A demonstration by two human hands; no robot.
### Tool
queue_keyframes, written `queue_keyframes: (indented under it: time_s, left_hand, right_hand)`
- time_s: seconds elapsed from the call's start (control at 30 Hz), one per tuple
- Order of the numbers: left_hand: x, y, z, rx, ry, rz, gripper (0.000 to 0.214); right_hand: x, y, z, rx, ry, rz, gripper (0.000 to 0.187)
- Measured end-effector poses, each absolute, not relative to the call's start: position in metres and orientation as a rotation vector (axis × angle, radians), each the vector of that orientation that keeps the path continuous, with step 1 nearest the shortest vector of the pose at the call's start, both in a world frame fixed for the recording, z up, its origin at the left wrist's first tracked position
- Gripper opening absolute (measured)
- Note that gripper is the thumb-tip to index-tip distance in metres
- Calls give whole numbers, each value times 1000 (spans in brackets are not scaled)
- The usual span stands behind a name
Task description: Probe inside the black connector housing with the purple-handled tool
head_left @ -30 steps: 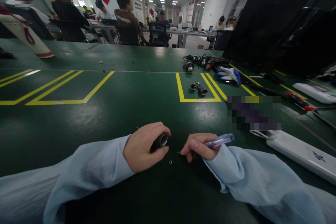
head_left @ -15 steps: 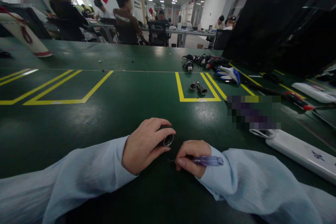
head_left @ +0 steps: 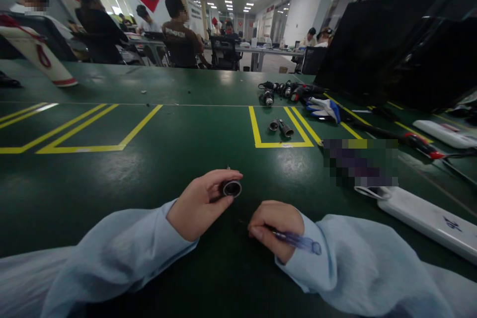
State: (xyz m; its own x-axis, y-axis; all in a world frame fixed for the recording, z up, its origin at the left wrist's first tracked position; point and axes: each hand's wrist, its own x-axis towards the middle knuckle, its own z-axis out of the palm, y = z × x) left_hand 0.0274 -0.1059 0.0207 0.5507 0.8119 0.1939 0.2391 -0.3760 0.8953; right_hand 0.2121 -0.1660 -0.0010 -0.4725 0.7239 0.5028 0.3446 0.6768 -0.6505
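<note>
A round metal connector shell [head_left: 232, 188] is held between the thumb and fingers of my left hand [head_left: 201, 202], its open ring end facing me. A thin pin-like bit sticks up just behind it. My right hand [head_left: 278, 226] is closed around a small screwdriver [head_left: 303, 243] with a clear purple handle. Its handle points back toward my sleeve, and its thin tip, hard to see, points left. The tip is apart from the shell. Beyond my hands, two similar metal connector parts [head_left: 279, 127] lie inside a yellow-taped box.
Several dark connectors with cables [head_left: 268, 98] lie farther back, beside a blue-and-white glove [head_left: 323, 109]. On the right are a white power strip [head_left: 428, 216], a red-and-black handled tool [head_left: 424, 146] and dark monitors [head_left: 376, 49]. Yellow tape [head_left: 85, 149] marks the green table. Several people sit behind.
My left hand has shifted slightly left and turned the connector shell, so its open end faces me more. The screwdriver's handle has tilted downward in my right hand.
</note>
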Motion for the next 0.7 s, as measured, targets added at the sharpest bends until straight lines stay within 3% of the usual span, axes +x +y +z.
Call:
queue_keyframes:
  time_s: [0.4, 0.7]
  left_hand:
    - [33, -107, 25, 1880, 991, 857, 31]
    - [39, -110, 31, 1814, 1059, 897, 25]
  right_hand:
    - [206, -155, 8, -759, -2183, 57, 12]
    - [201, -151, 10, -824, -2270, -107, 21]
